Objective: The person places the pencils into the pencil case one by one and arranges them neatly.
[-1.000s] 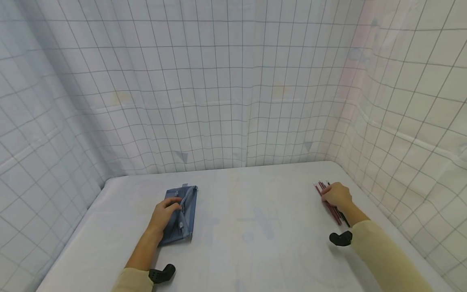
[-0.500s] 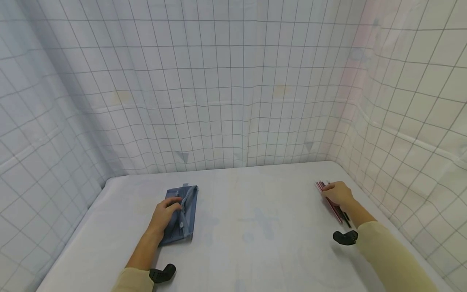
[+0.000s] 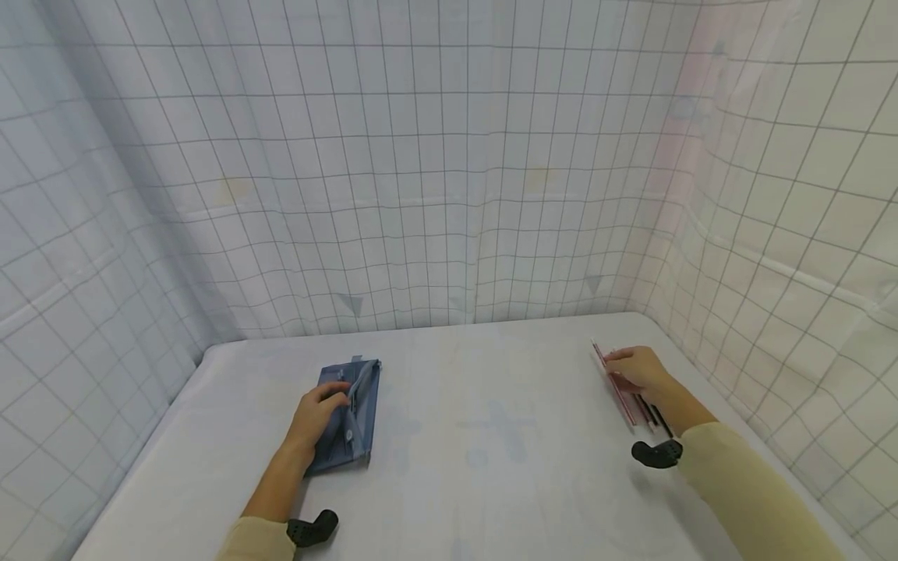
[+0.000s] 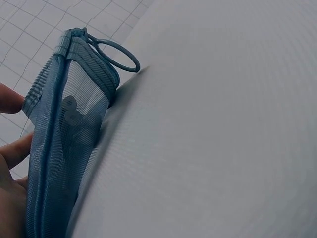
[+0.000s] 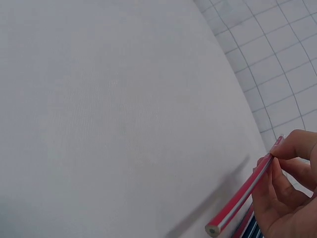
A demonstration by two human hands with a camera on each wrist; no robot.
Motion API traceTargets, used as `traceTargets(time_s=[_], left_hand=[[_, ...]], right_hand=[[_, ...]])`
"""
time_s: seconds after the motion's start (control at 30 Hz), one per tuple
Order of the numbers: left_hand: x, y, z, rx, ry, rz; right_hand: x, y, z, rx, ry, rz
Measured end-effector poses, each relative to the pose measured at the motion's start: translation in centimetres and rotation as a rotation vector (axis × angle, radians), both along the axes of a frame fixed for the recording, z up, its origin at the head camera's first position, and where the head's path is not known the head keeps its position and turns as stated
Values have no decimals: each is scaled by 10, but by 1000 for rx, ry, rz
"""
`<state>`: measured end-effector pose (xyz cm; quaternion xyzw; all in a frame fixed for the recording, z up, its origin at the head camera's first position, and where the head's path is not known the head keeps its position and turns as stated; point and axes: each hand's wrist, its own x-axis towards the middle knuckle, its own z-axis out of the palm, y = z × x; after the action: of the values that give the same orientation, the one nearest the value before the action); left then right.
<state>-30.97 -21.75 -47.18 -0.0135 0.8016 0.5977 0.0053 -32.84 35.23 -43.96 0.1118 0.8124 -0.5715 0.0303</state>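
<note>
A blue zippered mesh pouch (image 3: 365, 417) lies on the left part of the table. My left hand (image 3: 312, 418) holds its raised edge near the zipper between fingers and thumb. In the left wrist view the see-through side of the pouch (image 4: 74, 114) shows, with a ring loop at its top corner. Far to the right, my right hand (image 3: 641, 369) pinches a red pencil with pale stripes (image 5: 242, 191) near one end. That pencil is raised off the table, its shadow falling beside it. Several other pencils (image 5: 251, 227), red and dark, lie under the hand, partly hidden.
A white cloth covers the table (image 3: 484, 436). White curtains with a dark grid (image 3: 449, 171) stand behind and at both sides. Dark devices (image 3: 656, 454) are strapped at both wrists.
My right hand has separated one red pencil from the bunch and lifted it slightly leftward. The left hand and the pouch look the same.
</note>
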Motion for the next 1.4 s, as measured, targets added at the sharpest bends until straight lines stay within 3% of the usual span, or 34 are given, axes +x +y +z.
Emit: traceTargets(time_s=[0.43, 0.83, 1.2, 1.4], left_hand=[[0, 0, 1, 0, -3, -8], [6, -5, -1, 6, -28, -9], [2, 2, -1, 10, -6, -23], [2, 0, 2, 20, -4, -12]], right_hand=[[-8, -27, 5, -37, -9, 38], [-15, -76, -5, -76, -41, 73], [-20, -111, -12, -118, -66, 65], [-26, -150, -15, -190, -89, 97]])
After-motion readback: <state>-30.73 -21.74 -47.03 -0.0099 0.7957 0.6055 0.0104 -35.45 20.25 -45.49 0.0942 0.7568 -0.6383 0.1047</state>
